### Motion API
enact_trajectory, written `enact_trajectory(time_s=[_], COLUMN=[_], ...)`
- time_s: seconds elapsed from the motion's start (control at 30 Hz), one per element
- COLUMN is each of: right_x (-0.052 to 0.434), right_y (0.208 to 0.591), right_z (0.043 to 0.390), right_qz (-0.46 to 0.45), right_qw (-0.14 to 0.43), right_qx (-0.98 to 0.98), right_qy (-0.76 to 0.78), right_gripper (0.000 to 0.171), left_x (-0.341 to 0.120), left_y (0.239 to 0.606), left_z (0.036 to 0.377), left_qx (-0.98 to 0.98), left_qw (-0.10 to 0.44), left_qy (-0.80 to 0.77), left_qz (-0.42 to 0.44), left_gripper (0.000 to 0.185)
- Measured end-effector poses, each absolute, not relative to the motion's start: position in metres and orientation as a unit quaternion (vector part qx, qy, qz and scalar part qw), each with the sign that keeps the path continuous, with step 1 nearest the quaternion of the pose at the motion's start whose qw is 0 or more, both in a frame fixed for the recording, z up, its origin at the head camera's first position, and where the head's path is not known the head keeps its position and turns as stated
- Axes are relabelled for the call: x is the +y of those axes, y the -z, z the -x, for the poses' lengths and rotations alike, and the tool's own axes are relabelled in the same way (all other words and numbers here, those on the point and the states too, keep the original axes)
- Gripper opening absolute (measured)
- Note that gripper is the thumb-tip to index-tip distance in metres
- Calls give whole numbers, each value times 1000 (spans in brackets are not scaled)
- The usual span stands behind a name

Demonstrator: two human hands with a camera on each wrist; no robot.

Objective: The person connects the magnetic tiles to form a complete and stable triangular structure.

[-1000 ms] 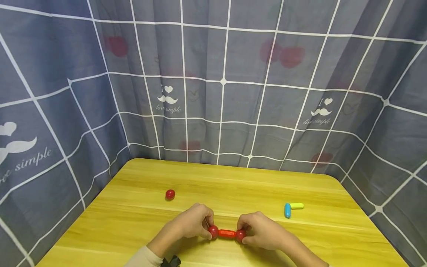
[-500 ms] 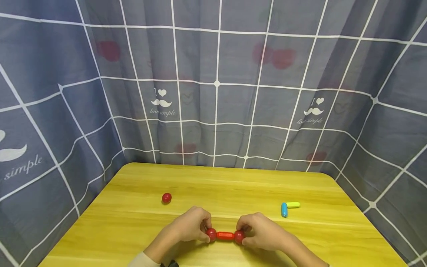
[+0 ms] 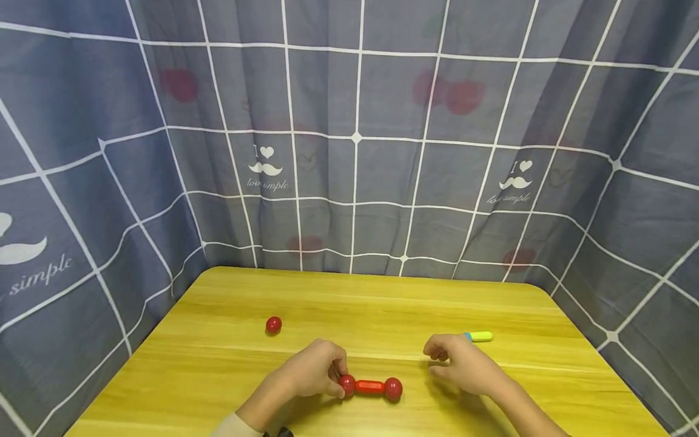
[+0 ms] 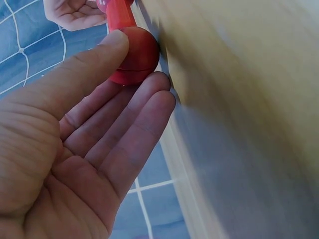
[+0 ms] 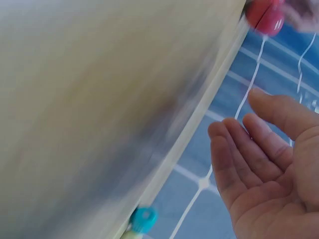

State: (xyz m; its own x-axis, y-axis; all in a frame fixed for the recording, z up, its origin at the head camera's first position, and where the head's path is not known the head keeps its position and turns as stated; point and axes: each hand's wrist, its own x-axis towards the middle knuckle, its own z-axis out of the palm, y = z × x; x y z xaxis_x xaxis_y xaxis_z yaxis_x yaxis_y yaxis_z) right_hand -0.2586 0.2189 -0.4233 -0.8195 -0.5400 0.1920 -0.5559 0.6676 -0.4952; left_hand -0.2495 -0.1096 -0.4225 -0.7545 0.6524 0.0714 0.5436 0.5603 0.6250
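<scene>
Curtain (image 3: 355, 152) print reads "I love simple". Left hand (image 3: 311, 373) pinches the red dumbbell's (image 3: 370, 386) left ball; right hand (image 3: 464, 367), loosely open and empty, hovers just beside it.

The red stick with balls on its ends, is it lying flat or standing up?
Lying flat. The red stick rests lengthwise on the table, the left hand pinching one end ball.

light: bright, even | shadows: soft | head view: sharp, edges bowed | wrist views: motion-blurred

Red 2-ball rod (image 3: 371, 386) flat, table front-ctr
</scene>
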Motion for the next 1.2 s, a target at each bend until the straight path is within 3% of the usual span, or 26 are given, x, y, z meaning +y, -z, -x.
enact_trajectory(time_s=[0.13,0.3,0.7,1.2], right_x=[236,254,273,274], right_y=[423,418,420,427], right_z=[267,275,297,304], right_qz=[-250,-189,-101,-69], right_qw=[60,74,36,0], right_qx=[-933,-950,-975,-974], right_qy=[-251,-238,-195,-216], right_gripper=[17,17,8,28], left_x=[-110,-110,-110,-110], left_y=[423,422,421,424], left_z=[250,251,254,256], left_qx=[877,877,879,883], left_qw=[79,79,84,93], left_qy=[-320,-320,-323,-318], left_qz=[-349,-350,-339,-332], left_gripper=[20,20,22,23])
